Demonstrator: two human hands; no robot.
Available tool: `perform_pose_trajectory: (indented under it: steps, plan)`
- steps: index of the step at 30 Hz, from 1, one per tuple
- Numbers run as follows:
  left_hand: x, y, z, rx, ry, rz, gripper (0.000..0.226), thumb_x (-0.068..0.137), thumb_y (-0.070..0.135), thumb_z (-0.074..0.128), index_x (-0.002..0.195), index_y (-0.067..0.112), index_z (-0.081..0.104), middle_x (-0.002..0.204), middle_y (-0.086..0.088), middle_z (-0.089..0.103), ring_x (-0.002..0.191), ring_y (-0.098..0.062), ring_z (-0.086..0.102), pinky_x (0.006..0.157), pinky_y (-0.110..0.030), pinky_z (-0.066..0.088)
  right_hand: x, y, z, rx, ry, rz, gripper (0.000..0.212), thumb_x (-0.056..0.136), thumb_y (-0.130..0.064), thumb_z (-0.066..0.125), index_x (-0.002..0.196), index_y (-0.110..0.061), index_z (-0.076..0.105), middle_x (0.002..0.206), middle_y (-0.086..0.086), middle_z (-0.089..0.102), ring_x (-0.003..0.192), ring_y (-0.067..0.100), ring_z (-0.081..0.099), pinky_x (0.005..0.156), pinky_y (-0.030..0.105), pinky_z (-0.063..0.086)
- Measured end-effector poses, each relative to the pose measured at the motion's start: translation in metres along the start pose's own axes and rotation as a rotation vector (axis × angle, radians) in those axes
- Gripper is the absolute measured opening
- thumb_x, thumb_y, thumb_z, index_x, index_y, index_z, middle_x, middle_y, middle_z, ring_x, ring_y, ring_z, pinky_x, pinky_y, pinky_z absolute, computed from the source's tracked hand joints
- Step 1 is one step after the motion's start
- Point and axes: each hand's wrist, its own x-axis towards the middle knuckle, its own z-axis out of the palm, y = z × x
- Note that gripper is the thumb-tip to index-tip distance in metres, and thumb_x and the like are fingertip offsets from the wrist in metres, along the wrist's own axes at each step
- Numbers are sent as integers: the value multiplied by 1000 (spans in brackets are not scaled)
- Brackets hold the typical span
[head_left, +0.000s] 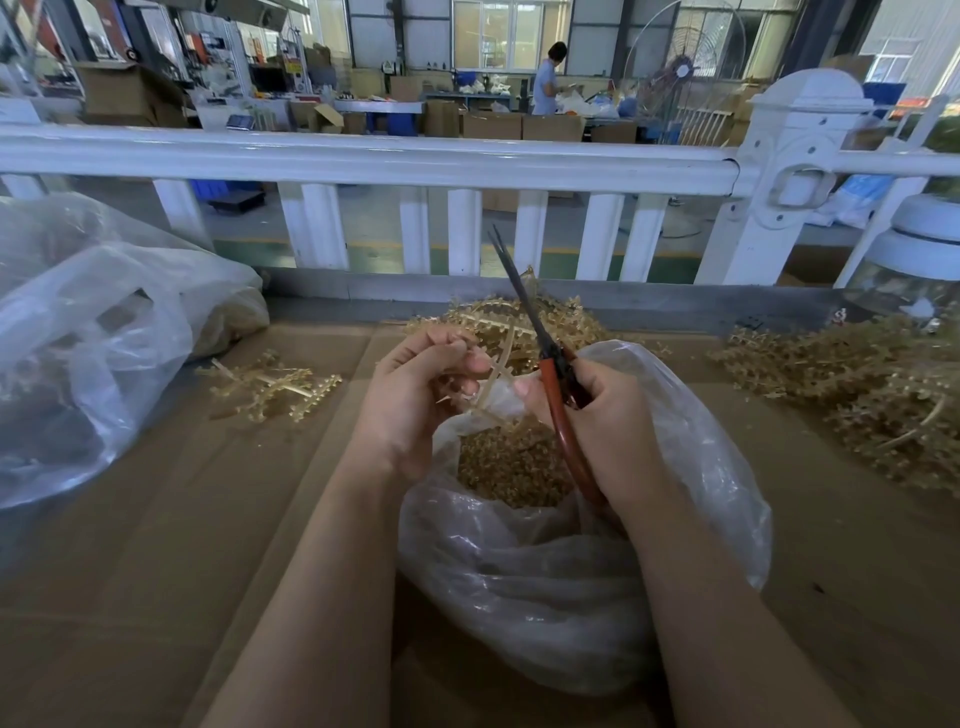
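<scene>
My left hand (415, 395) pinches a thin tan plastic sprue frame (501, 332) with small gold-coloured parts along its branches, held over the mouth of a clear plastic bag (561, 582). The bag holds a heap of loose gold parts (514, 462). My right hand (613, 431) grips red-handled scissors (553, 395); their dark blades point up and away, tips slightly apart, just right of the sprue.
Cardboard (208, 519) covers the table. One sprue (270, 387) lies at left, a pile of sprues (878, 395) at right. A large clear bag (88, 338) sits far left. A white railing (415, 161) crosses behind. A person (548, 80) works far off.
</scene>
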Motion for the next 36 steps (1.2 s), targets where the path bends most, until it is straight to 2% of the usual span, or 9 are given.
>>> perform_pose_trajectory:
  steps: [4, 7, 10, 12, 17, 23, 26, 30, 36]
  plan:
    - [0, -2, 3, -11, -47, -31, 17, 93, 1, 54, 83, 11, 64, 73, -8, 67, 54, -13, 53, 53, -20, 44, 2, 1, 2, 50, -37, 36, 8, 85, -28, 80, 81, -25, 74, 76, -7, 74, 72, 10, 70, 65, 22, 59]
    - [0, -4, 5, -41, -78, -43, 7, 88, 12, 61, 92, 8, 65, 78, -7, 70, 60, -13, 59, 59, -22, 50, 3, -2, 4, 98, -34, 86, 16, 86, -21, 78, 72, -27, 72, 70, -9, 73, 64, 6, 68, 60, 20, 55]
    - [1, -5, 2, -23, -104, -98, 49, 74, 45, 74, 106, 9, 64, 91, -6, 73, 78, -16, 65, 71, -28, 53, 4, -5, 2, 216, 26, 167, 15, 87, -19, 77, 72, -20, 74, 69, 2, 73, 68, 24, 70, 71, 42, 60]
    - [1, -5, 0, 19, -150, -149, 71, 55, 58, 86, 104, 11, 66, 92, -4, 72, 78, -14, 65, 69, -26, 53, 4, -6, 0, 245, 69, 154, 15, 89, -20, 75, 75, -14, 73, 70, 4, 73, 72, 29, 71, 77, 46, 61]
    - [-3, -10, 4, 289, -291, -128, 30, 72, 27, 84, 92, 9, 71, 86, -8, 70, 76, -14, 62, 74, -26, 48, 3, -9, -4, 205, 128, 91, 19, 91, -20, 72, 79, -5, 70, 70, 2, 71, 64, 7, 68, 62, 16, 53]
    - [-4, -8, 6, 219, -242, -124, 6, 74, 19, 73, 78, 14, 74, 86, -12, 76, 71, -17, 72, 73, -27, 57, 4, -9, -3, 226, 105, 78, 10, 88, -15, 76, 80, -10, 70, 65, -6, 70, 61, 4, 66, 59, 14, 51]
    - [-3, -7, 5, 136, -202, -140, 7, 75, 21, 72, 77, 15, 75, 83, -11, 76, 67, -15, 71, 67, -25, 59, 5, -8, -2, 195, 104, 66, 11, 84, -13, 80, 85, -18, 71, 68, -12, 70, 66, 0, 66, 62, 12, 51]
    - [-3, -6, 4, 81, -194, -152, 15, 73, 24, 74, 84, 15, 79, 82, -9, 76, 68, -13, 71, 66, -23, 58, 6, -5, -2, 168, 117, 80, 15, 82, -16, 82, 87, -11, 69, 76, 8, 69, 70, 19, 67, 68, 31, 57]
    - [-2, -5, 3, -19, -165, -149, 14, 68, 24, 76, 79, 17, 79, 81, -6, 76, 69, -10, 72, 61, -19, 56, 6, -1, -2, 79, 159, 71, 17, 81, -25, 84, 84, -26, 68, 85, -1, 72, 82, 11, 68, 71, 20, 56]
